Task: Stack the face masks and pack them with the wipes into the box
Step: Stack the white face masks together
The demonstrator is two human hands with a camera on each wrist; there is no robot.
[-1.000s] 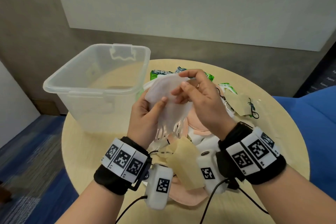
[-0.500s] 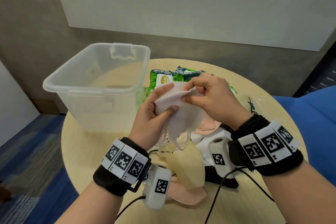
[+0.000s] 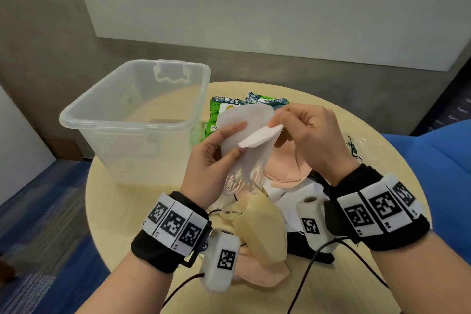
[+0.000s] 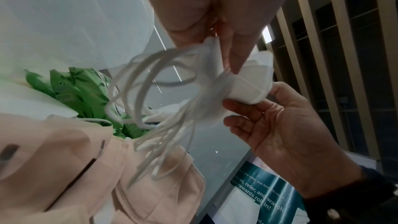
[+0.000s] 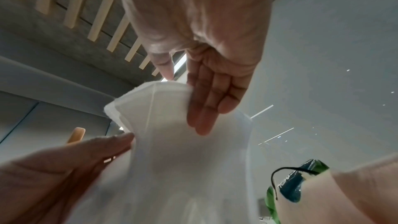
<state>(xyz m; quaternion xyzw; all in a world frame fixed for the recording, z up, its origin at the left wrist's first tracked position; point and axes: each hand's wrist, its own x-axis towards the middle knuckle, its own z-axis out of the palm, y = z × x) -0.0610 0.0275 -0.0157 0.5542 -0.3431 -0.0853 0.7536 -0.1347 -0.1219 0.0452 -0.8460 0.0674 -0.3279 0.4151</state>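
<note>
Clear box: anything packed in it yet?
Empty. Through the clear box only its bare floor shows; the white masks are in both hands, the wipes on the table.

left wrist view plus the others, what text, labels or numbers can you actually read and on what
"Scan, refer, and watch the rewards roll in!": teal poster, left wrist view.
Smaller line above it on the poster: partly blocked, not fully readable.
Green wipes packs: white lettering on the dark top band, too blurred to read.
Wrist bands and wrist cameras: square black-and-white code tags, tiny characters beside them, too small to read.
Clear box, white masks: no text.
</note>
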